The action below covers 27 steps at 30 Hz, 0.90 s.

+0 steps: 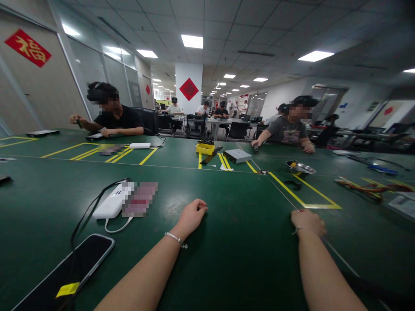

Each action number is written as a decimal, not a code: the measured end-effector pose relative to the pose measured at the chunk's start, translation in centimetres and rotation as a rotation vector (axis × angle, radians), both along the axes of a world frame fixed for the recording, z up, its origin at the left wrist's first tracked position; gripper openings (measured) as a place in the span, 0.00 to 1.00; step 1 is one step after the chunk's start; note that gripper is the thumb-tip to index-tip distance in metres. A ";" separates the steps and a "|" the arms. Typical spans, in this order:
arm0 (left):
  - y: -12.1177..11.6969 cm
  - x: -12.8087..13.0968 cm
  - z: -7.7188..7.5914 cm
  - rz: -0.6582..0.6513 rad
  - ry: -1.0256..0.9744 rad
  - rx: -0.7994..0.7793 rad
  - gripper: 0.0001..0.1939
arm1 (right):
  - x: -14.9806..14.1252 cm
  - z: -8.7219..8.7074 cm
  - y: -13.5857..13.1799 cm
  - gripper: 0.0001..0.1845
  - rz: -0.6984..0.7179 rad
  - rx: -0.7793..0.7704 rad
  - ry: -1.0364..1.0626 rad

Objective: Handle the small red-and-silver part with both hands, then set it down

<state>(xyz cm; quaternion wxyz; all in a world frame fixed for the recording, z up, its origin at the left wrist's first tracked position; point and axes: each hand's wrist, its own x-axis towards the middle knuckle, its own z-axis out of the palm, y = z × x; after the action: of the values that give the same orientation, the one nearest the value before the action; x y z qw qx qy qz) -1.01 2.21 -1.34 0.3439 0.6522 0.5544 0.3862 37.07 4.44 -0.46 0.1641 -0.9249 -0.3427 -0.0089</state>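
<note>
My left hand rests on the green tabletop, its fingers curled in loosely with nothing visible in them. To its left, a white power bank with a white cable lies beside a blurred-out pinkish object. Closer to me, a dark-screened phone has a black strap across it and a yellow tag. My right hand lies on the table at the right, over a thin seam line. Its fingers are bent under the palm and partly hidden; no object shows in it. Each wrist wears a bracelet.
Across the table, one person sits at the left and another at the right, holding a dark cylindrical object. Between them stand a yellow bin and a grey box. A metal bowl and bundled wires lie at the right.
</note>
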 end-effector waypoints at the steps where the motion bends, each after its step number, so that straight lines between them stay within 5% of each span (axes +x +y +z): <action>1: 0.0 -0.1 0.0 -0.002 0.042 0.018 0.08 | 0.0 0.0 -0.1 0.25 -0.009 -0.001 0.005; 9: -0.1 -0.4 0.6 -0.075 0.206 0.047 0.10 | -2.2 1.1 -0.2 0.32 0.042 0.103 -0.058; 13: 0.1 -0.7 0.8 -0.114 0.139 -0.003 0.13 | -8.0 2.6 0.2 0.30 0.463 0.210 -0.197; 16: 0.2 -1.0 0.8 -0.140 0.088 -0.014 0.18 | -14.1 2.6 -0.3 0.27 0.884 0.122 -0.103; 20: 0.2 -0.8 0.6 -0.140 0.042 0.022 0.23 | -20.8 1.2 -2.4 0.28 1.245 -0.003 -0.013; 24: -0.2 -0.3 0.6 -0.145 0.122 0.079 0.22 | -22.5 0.6 -3.6 0.27 1.462 -0.131 0.020; 27: -0.6 -0.1 0.8 -0.143 0.218 0.120 0.21 | -20.3 1.6 -2.5 0.25 1.377 -0.070 -0.017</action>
<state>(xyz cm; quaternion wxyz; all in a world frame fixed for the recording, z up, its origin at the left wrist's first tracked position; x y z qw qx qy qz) -1.07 1.64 -0.51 0.2687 0.7475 0.5165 0.3198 16.74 1.95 1.15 0.0994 -0.5013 -0.8536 0.1010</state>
